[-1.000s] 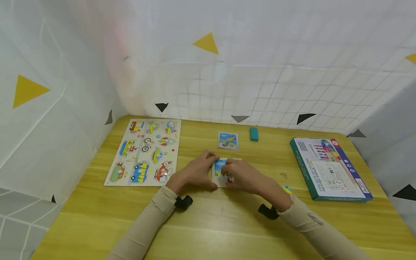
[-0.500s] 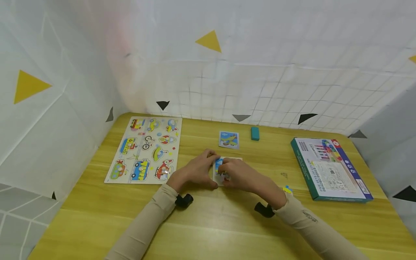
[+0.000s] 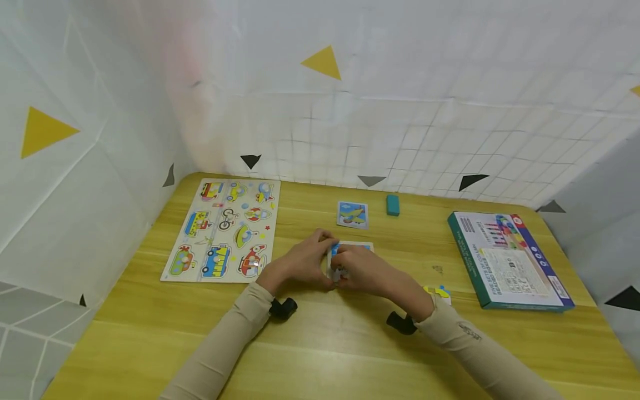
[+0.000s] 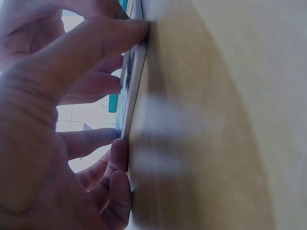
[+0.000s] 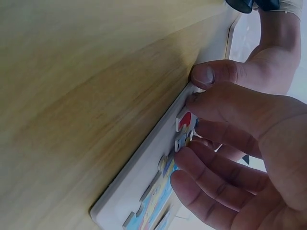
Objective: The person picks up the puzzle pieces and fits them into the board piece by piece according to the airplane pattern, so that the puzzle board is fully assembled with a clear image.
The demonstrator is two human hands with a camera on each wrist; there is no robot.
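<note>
My left hand (image 3: 307,259) holds a small jigsaw puzzle board (image 5: 149,160) at its left side, the thumb at the near corner and fingers at the far one. The board lies on the table, with a pale frame and a blue picture partly filled in. Over its left part, my right hand (image 3: 362,270) pinches a jigsaw piece (image 5: 183,129) with red and blue print, close to my left thumb. The right fingers cover much of the picture in the head view. Behind the board lies a picture card (image 3: 352,215) showing a yellow plane.
A large peg puzzle board (image 3: 220,230) with vehicles lies at the left. A teal block (image 3: 393,205) sits at the back. To the right is a flat game box (image 3: 510,261). A yellow and blue piece (image 3: 438,291) shows beside my right forearm.
My right hand has slid left over the board toward my left thumb, taking the pinched piece along. More of the yellow and blue piece by the right forearm shows. The left hand stays put.
</note>
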